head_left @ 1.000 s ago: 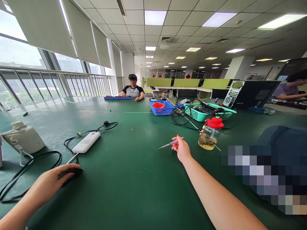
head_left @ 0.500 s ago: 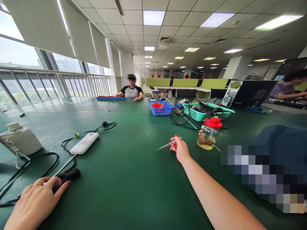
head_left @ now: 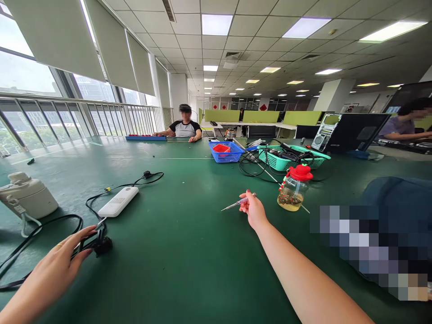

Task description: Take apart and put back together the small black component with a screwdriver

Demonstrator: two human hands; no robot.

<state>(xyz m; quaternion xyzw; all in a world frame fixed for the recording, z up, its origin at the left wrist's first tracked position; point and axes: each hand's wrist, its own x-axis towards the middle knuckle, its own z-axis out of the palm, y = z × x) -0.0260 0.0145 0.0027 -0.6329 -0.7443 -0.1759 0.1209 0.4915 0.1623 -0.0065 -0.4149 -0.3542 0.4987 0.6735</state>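
Note:
My right hand (head_left: 254,210) is stretched out over the green table (head_left: 189,234), fingers closed round a small screwdriver (head_left: 232,204) whose metal tip points left. My left hand (head_left: 59,261) is low at the left, its fingers pinching a black plug (head_left: 99,244) on a black cable (head_left: 40,234). Just beyond the plug lies a white power strip (head_left: 118,201) with its own thin cord. A glass jar with a red lid (head_left: 294,189) stands right of my right hand.
A white appliance (head_left: 27,198) sits at the far left. A blue basket (head_left: 225,151) and a teal basket of cables (head_left: 290,157) stand further back. One person sits at the far end, another behind a monitor (head_left: 354,130) at right. Dark cloth (head_left: 398,202) lies at right.
My left hand has drawn back toward me and now lifts the black plug between its fingers instead of covering it. My right hand has stayed put with the screwdriver.

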